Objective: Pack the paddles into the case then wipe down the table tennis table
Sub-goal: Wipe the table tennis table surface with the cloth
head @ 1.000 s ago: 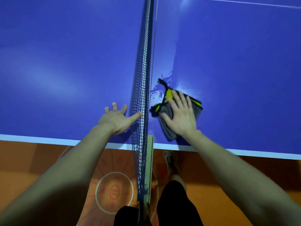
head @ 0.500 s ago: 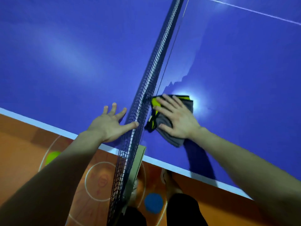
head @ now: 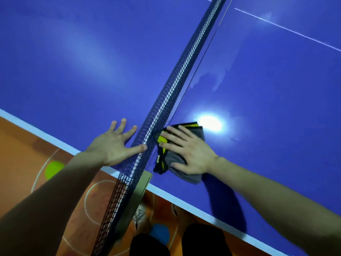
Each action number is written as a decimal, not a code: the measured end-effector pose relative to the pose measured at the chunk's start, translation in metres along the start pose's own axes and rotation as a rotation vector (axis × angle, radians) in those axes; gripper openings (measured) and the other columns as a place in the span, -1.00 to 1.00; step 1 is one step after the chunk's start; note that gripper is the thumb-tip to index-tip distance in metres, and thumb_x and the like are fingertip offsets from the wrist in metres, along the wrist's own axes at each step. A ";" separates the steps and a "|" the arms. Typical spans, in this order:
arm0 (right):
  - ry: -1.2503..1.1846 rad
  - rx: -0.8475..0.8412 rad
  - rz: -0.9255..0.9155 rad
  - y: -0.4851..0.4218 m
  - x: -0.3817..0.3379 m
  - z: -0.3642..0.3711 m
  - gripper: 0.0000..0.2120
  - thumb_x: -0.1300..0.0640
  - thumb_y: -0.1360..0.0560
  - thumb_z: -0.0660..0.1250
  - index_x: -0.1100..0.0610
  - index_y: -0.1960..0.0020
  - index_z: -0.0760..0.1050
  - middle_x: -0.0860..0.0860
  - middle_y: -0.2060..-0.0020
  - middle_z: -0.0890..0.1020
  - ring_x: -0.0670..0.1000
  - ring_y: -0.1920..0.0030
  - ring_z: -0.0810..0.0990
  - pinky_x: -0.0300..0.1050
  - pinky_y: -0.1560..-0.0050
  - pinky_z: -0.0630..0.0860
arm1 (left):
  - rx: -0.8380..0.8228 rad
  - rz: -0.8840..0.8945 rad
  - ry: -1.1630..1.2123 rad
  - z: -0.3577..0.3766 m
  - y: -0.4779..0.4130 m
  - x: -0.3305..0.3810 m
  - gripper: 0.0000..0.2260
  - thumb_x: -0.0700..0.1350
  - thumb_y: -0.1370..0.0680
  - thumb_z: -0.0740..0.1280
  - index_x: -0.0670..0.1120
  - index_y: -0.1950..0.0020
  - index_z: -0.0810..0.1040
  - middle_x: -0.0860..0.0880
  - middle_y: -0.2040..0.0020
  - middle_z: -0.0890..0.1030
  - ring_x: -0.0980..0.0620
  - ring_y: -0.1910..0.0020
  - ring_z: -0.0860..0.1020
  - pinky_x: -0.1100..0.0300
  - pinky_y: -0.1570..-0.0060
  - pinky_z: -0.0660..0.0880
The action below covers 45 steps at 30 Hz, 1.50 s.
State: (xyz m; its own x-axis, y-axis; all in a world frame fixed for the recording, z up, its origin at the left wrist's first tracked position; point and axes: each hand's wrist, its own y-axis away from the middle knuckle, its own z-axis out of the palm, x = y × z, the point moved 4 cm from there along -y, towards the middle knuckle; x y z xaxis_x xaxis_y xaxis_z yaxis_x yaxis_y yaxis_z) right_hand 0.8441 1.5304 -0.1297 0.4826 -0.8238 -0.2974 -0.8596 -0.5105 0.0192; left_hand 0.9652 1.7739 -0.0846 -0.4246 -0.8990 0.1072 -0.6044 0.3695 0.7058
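Since no paddles or case show anywhere in view, packing looks finished or is happening off-frame; can't confirm which. Wipe-down is the step in hand.

Right hand lies flat on the grey-and-yellow cloth, fingers spread wide and pressing down rather than gripping. Cloth sits bunched under the palm, its yellow trim poking out on the net side, just beside the net and close to the counter's near white edge.

Left hand is empty, fingers splayed wide and flat on the counter on the other side of the net, thumb tip touching the mesh; reads as bracing.

Progress, judged:
- Faint smear marks beyond the right fingertips, so that patch looks wiped or damp.
- Bright lamp glare just past the cloth hides the surface state there.
- Rest of the right half: can't tell clean from untouched.
- Left half beyond the left fingers: no cloth on it, no clear streaks; probably not yet done.

Left to do, likely: strip along the net, far areas, whole left half.
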 end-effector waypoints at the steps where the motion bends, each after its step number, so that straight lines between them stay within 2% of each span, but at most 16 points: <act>1: 0.021 0.011 0.036 -0.008 0.036 -0.009 -0.29 -0.27 -0.62 0.30 0.01 -0.69 0.35 0.04 -0.75 0.19 0.13 -0.77 0.04 0.27 -0.74 -0.03 | 0.001 -0.001 0.004 0.000 0.000 0.000 0.11 0.81 -0.21 -0.22 0.36 -0.71 -0.13 0.14 -0.73 -0.26 0.00 -0.73 -0.24 -0.24 -0.55 0.35; 5: 0.076 0.176 0.667 -0.038 0.194 -0.064 -0.22 -0.38 -0.60 0.15 0.03 -0.69 0.31 0.06 -0.74 0.21 0.17 -0.76 0.07 0.34 -0.71 0.01 | 0.025 -0.006 0.029 0.004 0.002 0.000 0.06 0.79 -0.26 -0.19 0.38 -0.70 -0.13 0.18 -0.72 -0.28 0.04 -0.72 -0.26 -0.26 -0.57 0.31; 8: 0.078 0.199 0.844 -0.051 0.205 -0.068 -0.18 -0.41 -0.61 0.08 0.07 -0.70 0.28 0.09 -0.74 0.19 0.17 -0.76 0.01 0.35 -0.72 -0.08 | 0.033 -0.013 0.028 0.005 0.003 0.000 0.05 0.79 -0.26 -0.18 0.39 -0.70 -0.13 0.20 -0.72 -0.28 0.06 -0.72 -0.26 -0.25 -0.57 0.31; 11: 0.081 0.248 0.712 -0.042 0.107 -0.046 -0.19 -0.47 -0.65 0.13 0.07 -0.68 0.34 0.10 -0.72 0.26 0.19 -0.76 0.04 0.38 -0.71 -0.05 | 0.046 -0.005 0.026 0.002 0.003 0.000 0.06 0.80 -0.26 -0.18 0.38 -0.70 -0.11 0.20 -0.72 -0.27 0.06 -0.72 -0.25 -0.26 -0.57 0.32; 14: 0.015 0.112 0.299 -0.016 -0.017 -0.002 -0.28 -0.39 -0.67 0.23 0.06 -0.65 0.40 0.09 -0.73 0.23 0.18 -0.77 0.00 0.39 -0.70 0.02 | 0.041 -0.014 0.018 0.001 0.003 -0.001 0.09 0.81 -0.22 -0.20 0.38 -0.70 -0.09 0.19 -0.72 -0.27 0.06 -0.72 -0.23 -0.23 -0.57 0.33; 17: -0.017 0.023 0.017 -0.001 -0.012 0.001 -0.32 -0.32 -0.65 0.29 0.03 -0.65 0.41 0.08 -0.73 0.25 0.18 -0.76 0.06 0.32 -0.72 0.02 | 0.043 -0.014 0.018 0.002 0.002 -0.002 0.08 0.81 -0.23 -0.19 0.39 -0.70 -0.09 0.19 -0.72 -0.27 0.06 -0.72 -0.24 -0.22 -0.56 0.34; 20: 0.000 0.149 0.282 -0.009 0.109 -0.035 -0.26 -0.31 -0.60 0.28 0.08 -0.66 0.39 0.12 -0.68 0.34 0.27 -0.70 0.22 0.36 -0.68 0.10 | 0.043 -0.015 0.013 0.002 0.000 -0.004 0.06 0.80 -0.25 -0.18 0.40 -0.70 -0.10 0.21 -0.72 -0.27 0.07 -0.72 -0.23 -0.21 -0.54 0.36; 23: 0.061 0.195 0.827 -0.003 0.223 -0.072 -0.18 -0.42 -0.61 0.12 0.08 -0.68 0.33 0.10 -0.73 0.24 0.21 -0.74 0.10 0.35 -0.70 0.01 | 0.053 -0.009 0.003 0.006 -0.001 -0.005 0.05 0.80 -0.26 -0.19 0.39 -0.70 -0.12 0.20 -0.71 -0.28 0.07 -0.72 -0.25 -0.21 -0.55 0.34; 25: 0.054 0.219 0.960 -0.010 0.232 -0.072 -0.20 -0.40 -0.63 0.08 0.07 -0.70 0.28 0.08 -0.75 0.18 0.17 -0.76 0.01 0.33 -0.72 -0.06 | 0.049 -0.014 0.007 0.007 -0.001 -0.006 0.04 0.80 -0.27 -0.18 0.39 -0.70 -0.11 0.21 -0.71 -0.28 0.07 -0.72 -0.25 -0.19 -0.55 0.33; 28: 0.106 0.295 0.899 -0.022 0.140 -0.051 -0.26 -0.32 -0.64 0.17 0.10 -0.68 0.34 0.12 -0.73 0.24 0.21 -0.75 0.06 0.36 -0.71 -0.02 | 0.057 -0.001 -0.008 0.005 0.000 -0.005 0.05 0.80 -0.27 -0.19 0.38 -0.70 -0.11 0.20 -0.72 -0.27 0.05 -0.73 -0.23 -0.22 -0.54 0.36; 31: 0.045 0.197 0.587 -0.032 0.017 -0.010 -0.31 -0.27 -0.64 0.24 0.08 -0.65 0.38 0.12 -0.73 0.22 0.22 -0.76 0.02 0.38 -0.70 -0.01 | 0.021 -0.004 -0.001 -0.001 -0.001 -0.002 0.09 0.81 -0.24 -0.17 0.37 -0.71 -0.08 0.17 -0.73 -0.24 0.01 -0.73 -0.19 -0.24 -0.57 0.32; 34: 0.012 0.148 0.399 -0.008 -0.009 -0.002 -0.35 -0.28 -0.66 0.26 0.03 -0.65 0.40 0.08 -0.75 0.19 0.17 -0.77 0.00 0.32 -0.71 0.02 | -0.002 -0.025 0.021 -0.003 -0.004 0.001 0.16 0.82 -0.20 -0.11 0.31 -0.73 -0.03 0.09 -0.75 -0.20 -0.08 -0.74 -0.15 -0.26 -0.62 0.21; 36: 0.010 0.216 0.538 0.046 0.041 -0.014 -0.36 -0.26 -0.64 0.30 0.02 -0.62 0.44 0.07 -0.73 0.25 0.17 -0.76 0.08 0.33 -0.70 0.07 | -0.019 -0.028 0.021 -0.003 -0.007 0.006 0.22 0.83 -0.17 -0.10 0.26 -0.74 -0.02 0.01 -0.76 -0.18 -0.15 -0.74 -0.13 -0.27 -0.64 0.17; 41: 0.062 0.361 1.371 0.225 0.144 -0.043 -0.23 -0.34 -0.62 0.13 0.11 -0.67 0.32 0.12 -0.73 0.21 0.22 -0.75 0.06 0.39 -0.68 0.03 | -0.019 -0.004 -0.014 -0.001 -0.009 0.009 0.27 0.82 -0.19 -0.12 0.13 -0.77 -0.01 -0.08 -0.76 -0.17 -0.24 -0.73 -0.13 -0.29 -0.61 0.21; 43: 0.056 0.381 1.499 0.205 0.122 -0.037 -0.24 -0.30 -0.63 0.12 0.13 -0.68 0.30 0.15 -0.73 0.20 0.25 -0.75 0.04 0.41 -0.68 0.01 | -0.009 0.006 -0.040 0.000 -0.010 0.009 0.26 0.81 -0.21 -0.13 0.13 -0.77 -0.01 -0.08 -0.76 -0.15 -0.25 -0.73 -0.12 -0.32 -0.57 0.27; 45: 0.073 0.364 1.386 0.138 0.071 -0.025 -0.27 -0.27 -0.64 0.18 0.13 -0.67 0.34 0.18 -0.72 0.22 0.28 -0.74 0.05 0.41 -0.68 0.00 | 0.001 0.005 -0.052 0.001 -0.012 0.007 0.27 0.82 -0.20 -0.12 0.12 -0.77 0.02 -0.08 -0.76 -0.12 -0.26 -0.73 -0.08 -0.33 -0.54 0.31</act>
State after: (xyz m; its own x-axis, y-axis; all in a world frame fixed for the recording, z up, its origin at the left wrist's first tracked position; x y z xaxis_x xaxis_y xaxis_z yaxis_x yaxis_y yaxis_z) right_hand 0.7638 1.3952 -0.1246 -0.7668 -0.6123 -0.1924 -0.6245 0.7810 0.0036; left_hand 0.9686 1.7631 -0.0936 -0.4621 -0.8837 0.0745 -0.6025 0.3745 0.7048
